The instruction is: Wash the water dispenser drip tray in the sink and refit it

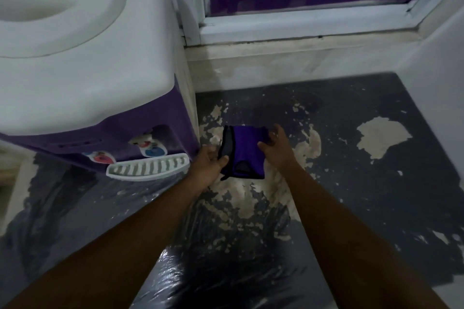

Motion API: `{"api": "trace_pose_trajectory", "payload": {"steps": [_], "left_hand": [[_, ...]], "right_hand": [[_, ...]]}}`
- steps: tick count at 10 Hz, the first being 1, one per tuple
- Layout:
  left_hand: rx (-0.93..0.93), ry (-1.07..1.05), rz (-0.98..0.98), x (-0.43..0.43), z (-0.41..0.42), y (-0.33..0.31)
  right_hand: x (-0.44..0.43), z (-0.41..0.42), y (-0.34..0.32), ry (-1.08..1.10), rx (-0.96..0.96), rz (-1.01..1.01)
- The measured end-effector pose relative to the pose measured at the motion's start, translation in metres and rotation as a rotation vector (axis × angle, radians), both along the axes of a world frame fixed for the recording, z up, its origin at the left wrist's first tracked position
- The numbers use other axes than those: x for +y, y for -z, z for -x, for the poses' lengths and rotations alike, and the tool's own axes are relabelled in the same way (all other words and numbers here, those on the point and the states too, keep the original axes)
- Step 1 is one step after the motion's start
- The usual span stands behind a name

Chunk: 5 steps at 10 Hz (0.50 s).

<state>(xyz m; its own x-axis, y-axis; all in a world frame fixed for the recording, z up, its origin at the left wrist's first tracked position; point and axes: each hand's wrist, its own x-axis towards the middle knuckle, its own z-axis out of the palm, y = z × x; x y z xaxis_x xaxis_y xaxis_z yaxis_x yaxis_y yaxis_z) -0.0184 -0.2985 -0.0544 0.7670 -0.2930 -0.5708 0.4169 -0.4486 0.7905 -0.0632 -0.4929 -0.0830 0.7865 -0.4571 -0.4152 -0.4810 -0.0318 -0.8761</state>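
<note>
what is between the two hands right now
In the head view, a purple item with black edging lies between them: the left hand grips its left edge, and the right hand touches its right side.

drip tray (148,167) below dispenser taps (150,148)
</note>
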Motion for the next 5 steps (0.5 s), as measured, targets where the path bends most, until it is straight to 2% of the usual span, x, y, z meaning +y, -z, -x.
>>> {"api": "trace_pose_trajectory", "payload": {"steps": [1, 2, 5], "left_hand": [[0.002, 0.041, -0.018, 0.014, 0.013, -0.004], [-0.021, 0.103, -0.023, 0.034, 0.031, -0.008], [-0.183, 0.198, -0.024, 0.124, 0.068, -0.044]], "right_hand": [[0.004, 0.006, 0.002, 0.111, 0.026, 0.185], [0.018, 0.023, -0.002, 0.223, 0.024, 0.265], [0.097, 0.083, -0.028, -0.022, 0.124, 0.435]]}}
